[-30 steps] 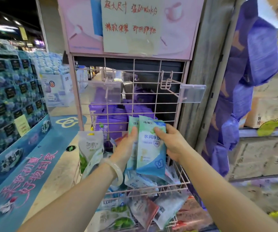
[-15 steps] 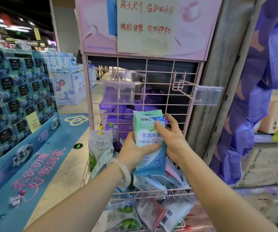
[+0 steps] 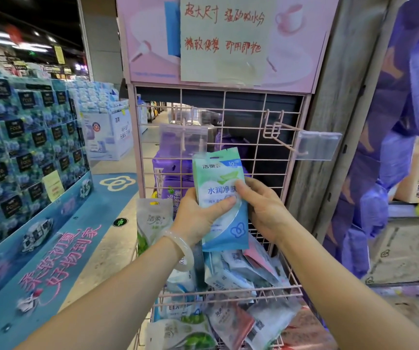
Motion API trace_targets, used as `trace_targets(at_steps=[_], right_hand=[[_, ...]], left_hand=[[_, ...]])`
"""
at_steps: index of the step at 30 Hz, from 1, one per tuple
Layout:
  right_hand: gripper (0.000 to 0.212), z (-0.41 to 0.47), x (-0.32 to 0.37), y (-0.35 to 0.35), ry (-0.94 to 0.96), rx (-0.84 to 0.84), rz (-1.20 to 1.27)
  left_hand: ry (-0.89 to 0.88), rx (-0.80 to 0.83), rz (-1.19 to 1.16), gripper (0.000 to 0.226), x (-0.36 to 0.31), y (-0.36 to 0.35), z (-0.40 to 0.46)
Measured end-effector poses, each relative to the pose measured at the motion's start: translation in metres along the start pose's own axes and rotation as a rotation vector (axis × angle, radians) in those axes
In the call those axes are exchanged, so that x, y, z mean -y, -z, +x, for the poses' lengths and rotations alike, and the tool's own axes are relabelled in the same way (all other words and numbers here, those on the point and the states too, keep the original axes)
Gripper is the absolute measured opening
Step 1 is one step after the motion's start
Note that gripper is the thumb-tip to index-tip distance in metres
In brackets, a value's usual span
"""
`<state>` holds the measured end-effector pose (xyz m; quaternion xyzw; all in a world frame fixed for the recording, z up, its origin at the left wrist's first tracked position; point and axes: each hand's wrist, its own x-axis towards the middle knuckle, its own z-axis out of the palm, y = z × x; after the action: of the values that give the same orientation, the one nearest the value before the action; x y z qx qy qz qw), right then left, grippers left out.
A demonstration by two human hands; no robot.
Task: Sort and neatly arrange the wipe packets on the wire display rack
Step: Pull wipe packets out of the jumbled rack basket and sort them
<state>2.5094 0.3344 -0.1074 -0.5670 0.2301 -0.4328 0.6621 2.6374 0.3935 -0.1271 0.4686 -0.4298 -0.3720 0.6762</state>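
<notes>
- The left hand [image 3: 198, 218] holds a green, white and blue wipe packet [image 3: 222, 203] upright, with its thumb across the front and its grip tight on the packet's left edge.
- The right hand [image 3: 264, 210] pinches the same packet on its right side, thumb on the front.
- The packet is up in front of the pink wire display rack [image 3: 253, 152], just under a pink wire hook [image 3: 276, 127] with a clear plastic tag [image 3: 317, 145].
- A white bangle [image 3: 184, 251] sits on the left wrist.
- Below the hands, a messy pile of loose packets [image 3: 238, 271] lies in the rack's wire basket [image 3: 228, 296].
- A grey-white pouch [image 3: 152, 221] stands at the left of the basket.
- Purple packs [image 3: 168, 173] show behind the wires.
</notes>
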Motion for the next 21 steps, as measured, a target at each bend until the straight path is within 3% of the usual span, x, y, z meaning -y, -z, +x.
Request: trace_targets(at_steps=[3,7,11,16,21], right_hand=[[0.038,0.008,-0.004,-0.002,-0.035,-0.012,-0.008],[0.016,0.017,-0.024,-0.014,-0.071,-0.041,-0.197],[0.009,0.031,-0.045,-0.041,0.047,0.003,-0.492],[0.023,0.051,-0.062,-0.069,0.116,0.030,-0.824],[0.031,0.064,-0.068,-0.085,0.044,0.084,-0.982]], left_hand=[[-0.022,-0.059,0.009,0.038,-0.012,0.017,-0.003],[-0.030,-0.148,0.027,0.030,-0.017,0.056,-0.012],[0.002,-0.206,0.059,0.028,-0.015,0.095,-0.028],[0.086,-0.260,0.081,0.048,-0.012,0.125,-0.041],[0.117,-0.297,0.097,0.049,-0.006,0.147,-0.048]])
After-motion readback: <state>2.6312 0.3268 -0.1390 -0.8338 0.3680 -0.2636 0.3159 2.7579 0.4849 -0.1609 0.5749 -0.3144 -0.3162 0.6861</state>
